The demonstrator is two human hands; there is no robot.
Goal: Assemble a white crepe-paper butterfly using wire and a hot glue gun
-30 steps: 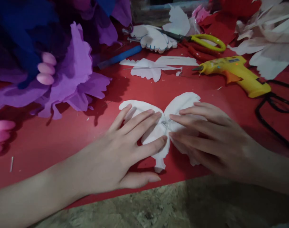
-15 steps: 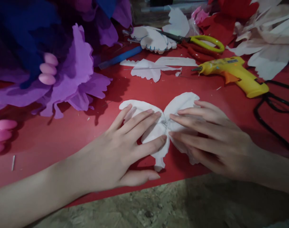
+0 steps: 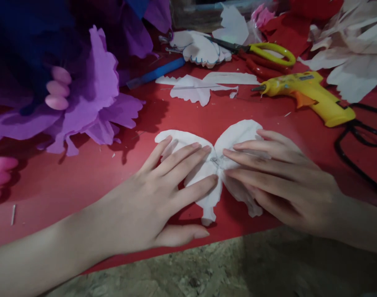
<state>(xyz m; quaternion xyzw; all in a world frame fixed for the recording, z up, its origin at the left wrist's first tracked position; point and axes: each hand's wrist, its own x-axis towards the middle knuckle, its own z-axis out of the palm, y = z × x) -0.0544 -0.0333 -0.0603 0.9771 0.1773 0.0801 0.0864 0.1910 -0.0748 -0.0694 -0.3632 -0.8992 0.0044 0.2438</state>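
Note:
A white tissue-paper piece point(image 3: 238, 130), pinched at its middle like a bow, lies flat on the red sheet point(image 3: 83, 181). My left hand point(image 3: 154, 202) rests on its left half with fingers stretched out flat. My right hand point(image 3: 281, 177) presses on the right half, fingers also straight and spread. The fingertips of both hands meet near the stapled middle. Neither hand holds anything.
A yellow glue gun point(image 3: 309, 97) with a black cord point(image 3: 358, 144) lies to the right. Yellow-handled scissors point(image 3: 265, 51), a blue stick point(image 3: 155, 73) and white paper cut-outs point(image 3: 194, 88) lie further back. Purple paper flowers point(image 3: 92, 99) crowd the left; white ones point(image 3: 355, 53) sit far right. Bare board point(image 3: 188, 276) lies in front.
My right hand has slid slightly to the right across the paper, uncovering more of its lower right lobe. My left hand has stayed where it was.

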